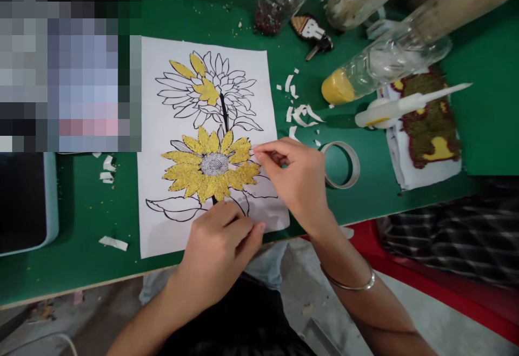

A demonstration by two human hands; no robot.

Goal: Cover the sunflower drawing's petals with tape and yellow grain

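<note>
A white sheet of paper [243,64] with two outlined flowers lies on the green table. The lower flower [211,185] has petals covered in yellow grainy material around a speckled grey centre. On the upper flower [207,92] only a few petals are yellow. My right hand [298,177] is in a pinch at the lower flower's right petals; anything between the fingertips is too small to make out. My left hand [223,242] rests on the paper's lower part, its fingers curled and their tips hidden.
Torn white scraps [302,115] and a tape roll [341,165] lie right of the paper. Beyond are a bottle with yellow grains [338,85], a white nozzle bottle [389,110], keys [318,39] and a bottle with dark grains [271,18]. A dark-screened device [24,204] lies left.
</note>
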